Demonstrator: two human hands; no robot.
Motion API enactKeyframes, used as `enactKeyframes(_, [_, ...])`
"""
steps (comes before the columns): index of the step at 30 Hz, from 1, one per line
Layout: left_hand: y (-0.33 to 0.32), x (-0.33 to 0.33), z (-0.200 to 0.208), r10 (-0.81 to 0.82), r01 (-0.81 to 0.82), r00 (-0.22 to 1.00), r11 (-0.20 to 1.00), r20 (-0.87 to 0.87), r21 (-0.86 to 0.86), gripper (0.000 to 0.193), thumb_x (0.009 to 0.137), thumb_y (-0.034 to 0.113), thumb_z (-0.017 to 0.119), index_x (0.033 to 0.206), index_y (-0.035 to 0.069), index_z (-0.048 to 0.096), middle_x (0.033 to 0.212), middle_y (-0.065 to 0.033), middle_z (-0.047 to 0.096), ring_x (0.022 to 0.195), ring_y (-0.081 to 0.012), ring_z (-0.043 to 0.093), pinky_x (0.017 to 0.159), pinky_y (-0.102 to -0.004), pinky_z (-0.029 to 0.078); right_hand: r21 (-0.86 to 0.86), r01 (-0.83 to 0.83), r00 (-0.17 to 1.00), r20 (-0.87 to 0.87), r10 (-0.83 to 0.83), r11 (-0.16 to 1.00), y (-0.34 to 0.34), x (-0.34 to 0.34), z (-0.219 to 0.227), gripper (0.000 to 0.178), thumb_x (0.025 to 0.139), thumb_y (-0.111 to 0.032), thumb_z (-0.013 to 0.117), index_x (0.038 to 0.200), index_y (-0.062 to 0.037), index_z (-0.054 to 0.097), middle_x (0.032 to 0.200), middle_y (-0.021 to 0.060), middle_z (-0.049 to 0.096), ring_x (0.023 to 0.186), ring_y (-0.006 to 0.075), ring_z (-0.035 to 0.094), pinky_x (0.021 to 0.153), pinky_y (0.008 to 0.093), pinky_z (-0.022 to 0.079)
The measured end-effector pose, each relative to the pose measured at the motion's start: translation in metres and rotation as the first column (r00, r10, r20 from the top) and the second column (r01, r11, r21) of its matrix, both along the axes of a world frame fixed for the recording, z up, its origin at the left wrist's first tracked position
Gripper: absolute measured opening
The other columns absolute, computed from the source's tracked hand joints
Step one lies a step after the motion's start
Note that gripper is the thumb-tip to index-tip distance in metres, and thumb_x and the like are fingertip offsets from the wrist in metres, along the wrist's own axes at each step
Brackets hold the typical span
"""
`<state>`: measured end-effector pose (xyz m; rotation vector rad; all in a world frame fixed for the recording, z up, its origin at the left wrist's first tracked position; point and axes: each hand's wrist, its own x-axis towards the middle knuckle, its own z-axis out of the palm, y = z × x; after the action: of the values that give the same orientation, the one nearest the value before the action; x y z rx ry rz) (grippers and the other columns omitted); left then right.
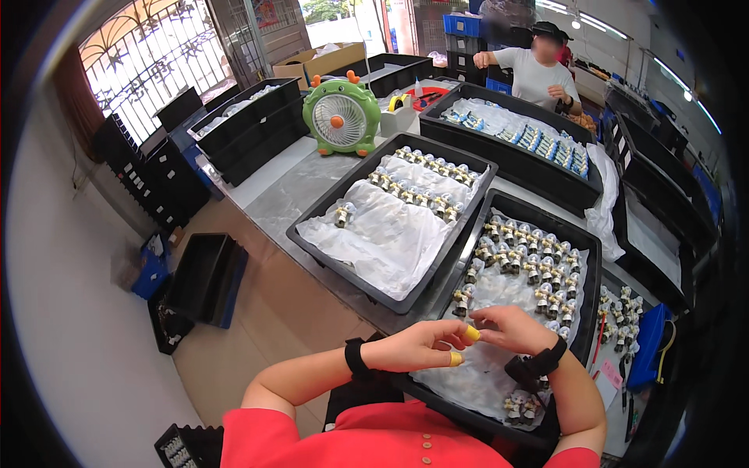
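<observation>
My left hand (413, 345) and my right hand (512, 328) meet over the near black tray (595, 257). Yellow wrapping covers the left thumb tip and a left fingertip. That fingertip is close to the right hand's fingers; whether they touch I cannot make out. Thumb and fingers are apart on the left hand, and the right hand's fingers are loosely bent and spread. I see nothing held in either. White paper lines the tray, with rows of small figurines in white, gold and dark green along its far and right sides. One figurine (463, 299) stands just beyond my hands.
Another black tray (396, 304) of figurines lies beyond, at the left. Behind it stands a green fan (341, 117). A deep black crate (499, 160) holds blue-and-white pieces, with a co-worker (538, 74) behind it. Loose figurines (620, 316) and a blue bin (649, 347) are at the right.
</observation>
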<state>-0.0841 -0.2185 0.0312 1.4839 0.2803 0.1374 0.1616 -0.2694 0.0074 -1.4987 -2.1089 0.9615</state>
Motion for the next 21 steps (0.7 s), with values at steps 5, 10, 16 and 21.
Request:
enactKeyframes(5, [-0.006,-0.010,0.006,0.033,-0.035,0.999,0.990,-0.020,-0.134,0.038,0.093,0.008,0.057,0.129,0.003,0.048,0.119,-0.0052,0.056,0.114,-0.0129,0.052,0.099,-0.0291,0.041,0.006,-0.010,0.999,0.034,0.009,1.000,0.000,-0.001,0.001,0.041,0.083,-0.022,0.067,0.117,-0.0006,0.060,0.100,0.0200,0.066,0.092,0.0321,0.065,0.080,0.0376,0.052])
enactKeyframes(10, [-0.013,-0.016,-0.003,0.134,-0.133,0.991,0.956,-0.016,-0.261,0.034,0.093,0.008,0.057,0.126,0.002,0.051,0.116,-0.0050,0.059,0.110,-0.0133,0.056,0.097,-0.0286,0.043,0.001,-0.002,1.000,0.011,0.002,1.000,0.000,-0.002,-0.001,0.040,0.083,-0.022,0.067,0.117,-0.0014,0.060,0.100,0.0197,0.066,0.092,0.0323,0.065,0.080,0.0376,0.052])
enactKeyframes(16, [-0.011,-0.020,-0.007,0.380,-0.385,0.922,0.921,0.070,0.060,0.026,0.089,0.003,0.058,0.115,0.000,0.057,0.100,-0.0057,0.063,0.095,-0.0125,0.061,0.080,-0.0264,0.050,-0.013,0.006,0.998,0.061,-0.006,1.000,-0.002,-0.003,0.004,0.040,0.083,-0.022,0.067,0.117,-0.0020,0.061,0.102,0.0192,0.066,0.092,0.0319,0.065,0.081,0.0373,0.051])
enactKeyframes(21, [0.021,-0.041,0.006,0.441,-0.469,0.870,0.598,0.222,0.650,0.024,0.079,-0.001,0.062,0.103,0.000,0.063,0.089,-0.0107,0.061,0.080,-0.0198,0.063,0.071,-0.0286,0.050,-0.020,0.001,0.998,0.059,0.000,1.000,-0.001,-0.002,0.002,0.041,0.083,-0.022,0.067,0.118,-0.0023,0.060,0.103,0.0190,0.065,0.092,0.0316,0.064,0.082,0.0374,0.051])
